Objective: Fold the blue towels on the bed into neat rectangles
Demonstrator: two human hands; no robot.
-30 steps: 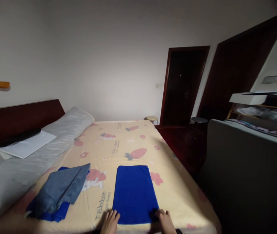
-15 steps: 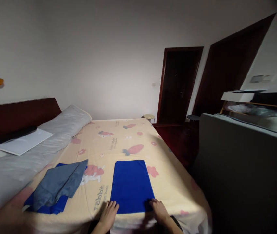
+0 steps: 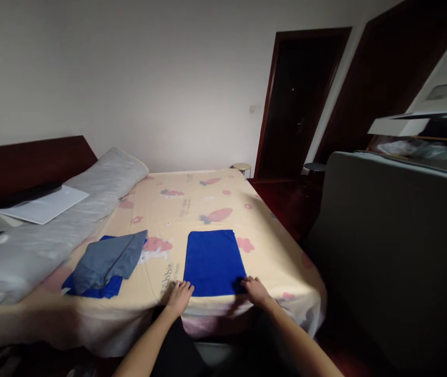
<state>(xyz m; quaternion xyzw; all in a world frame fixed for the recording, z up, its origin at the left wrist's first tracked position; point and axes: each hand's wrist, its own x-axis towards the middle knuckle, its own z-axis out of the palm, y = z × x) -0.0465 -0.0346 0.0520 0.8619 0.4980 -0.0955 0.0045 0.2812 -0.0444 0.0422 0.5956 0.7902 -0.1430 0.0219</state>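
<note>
A blue cloth (image 3: 213, 262), folded into a flat rectangle, lies near the front edge of the bed. My left hand (image 3: 181, 297) is at its near left corner, the fingers closed over the edge. At the near right corner, my right hand (image 3: 256, 290) has its fingers curled on the fabric; the fingertips are partly in shadow. To the left lies a crumpled grey cloth (image 3: 109, 259), on top of another blue cloth (image 3: 113, 288) that shows around its edges.
A cream sheet with carrot prints (image 3: 223, 196) covers the bed. Along the left lie a rolled grey mattress or quilt (image 3: 101, 183) and a white flat board (image 3: 46, 204). A large dark grey panel (image 3: 372, 225) stands on the right. Two stools (image 3: 242, 167) are near the door (image 3: 302, 104).
My view has tilted down, so the bed appears higher and my forearms show more. My hands stay at the same two corners of the blue cloth, which keeps its shape.
</note>
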